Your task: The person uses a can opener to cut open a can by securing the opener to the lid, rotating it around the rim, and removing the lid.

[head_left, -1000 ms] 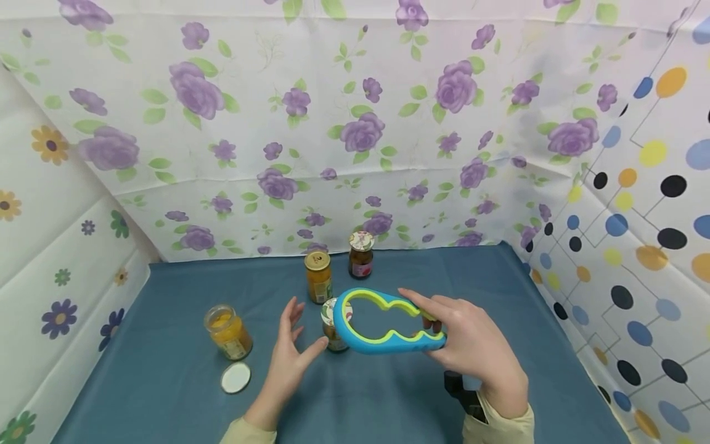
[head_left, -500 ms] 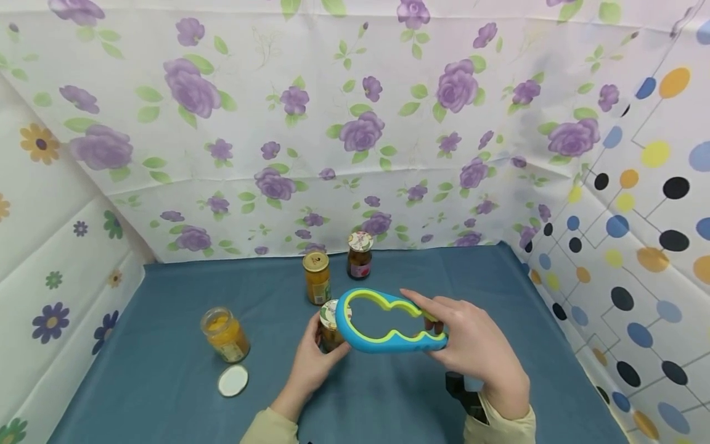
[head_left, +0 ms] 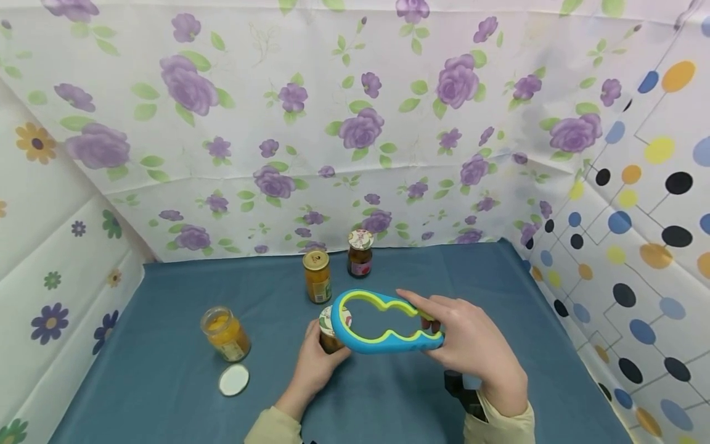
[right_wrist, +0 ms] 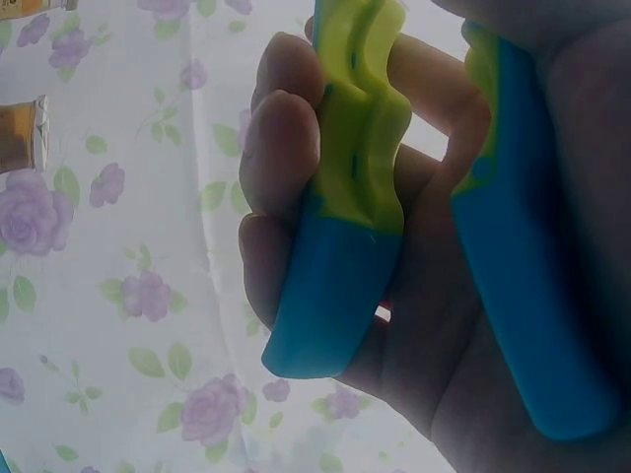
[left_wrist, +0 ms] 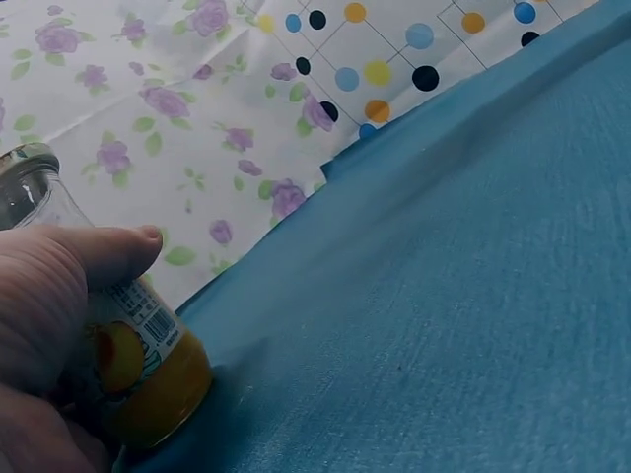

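My left hand (head_left: 315,364) grips a glass jar (head_left: 330,341) with a patterned lid, its fingers wrapped round the body. In the left wrist view the thumb lies across this jar (left_wrist: 153,394), which has orange contents and a fruit label; its base is at the blue cloth. My right hand (head_left: 474,336) holds a blue and lime-green jar opener (head_left: 355,346) by its two handles. The opener's looped end hangs in front of the gripped jar and covers part of its lid in the head view. Right-hand fingers (right_wrist: 281,148) curl round one handle in the right wrist view.
An uncapped jar (head_left: 228,339) of orange contents stands at left, with a white lid (head_left: 233,380) lying before it. A gold-lidded jar (head_left: 318,280) and a dark jar (head_left: 360,259) stand farther back. Patterned sheets (head_left: 360,185) bound the blue table (head_left: 416,401).
My left hand has moved right to the patterned-lid jar and taken hold of it. The jar has since shifted slightly towards me. The right hand with the jar opener has hardly moved.
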Motion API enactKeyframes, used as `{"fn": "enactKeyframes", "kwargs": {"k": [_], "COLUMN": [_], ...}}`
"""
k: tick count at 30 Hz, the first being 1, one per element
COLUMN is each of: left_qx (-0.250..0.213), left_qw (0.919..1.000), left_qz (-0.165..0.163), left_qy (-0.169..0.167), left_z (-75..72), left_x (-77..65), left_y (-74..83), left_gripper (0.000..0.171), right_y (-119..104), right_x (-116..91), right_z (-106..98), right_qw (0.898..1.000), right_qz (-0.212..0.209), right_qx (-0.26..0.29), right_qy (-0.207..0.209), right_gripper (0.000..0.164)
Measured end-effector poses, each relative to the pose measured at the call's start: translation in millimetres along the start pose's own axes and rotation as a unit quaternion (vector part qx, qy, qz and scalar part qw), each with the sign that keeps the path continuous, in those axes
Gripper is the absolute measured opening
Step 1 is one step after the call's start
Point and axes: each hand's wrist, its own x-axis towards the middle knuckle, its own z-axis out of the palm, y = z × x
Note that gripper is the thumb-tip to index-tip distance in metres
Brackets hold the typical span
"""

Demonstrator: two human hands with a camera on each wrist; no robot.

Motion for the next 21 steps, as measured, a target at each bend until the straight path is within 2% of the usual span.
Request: {"fn": "enactKeyframes", "kwargs": {"k": [3, 9, 14, 21], "left_qx": [0.01, 0.0, -0.011, -0.056], "left_qw": [0.9999, 0.9997, 0.9999, 0.9979], "left_qz": [-0.009, -0.026, -0.003, 0.029], "left_qy": [-0.002, -0.004, -0.004, -0.018], "left_z": [0.5, 2.6, 4.7, 6.5], "left_x": [-0.5, -1.1, -3.8, -4.5], "left_y": [0.0, -1.5, -3.6, -3.8], "left_gripper": [0.068, 0.071, 0.072, 0.071], "right_y": [-0.3, -0.8, -1.2, -4.8], "right_x": [0.0, -0.5, 0.1, 0.9], "right_z": [-0.3, -0.2, 0.0, -2.2], "right_qw": [1.0, 1.0, 1.0, 1.0], "right_qz": [0.0, 0.002, 0.004, 0.005], "right_qx": [0.001, 0.0, -0.003, -0.003], "right_qy": [-0.001, -0.004, -0.007, -0.013], "right_gripper": [0.097, 0.098, 0.098, 0.096]}}
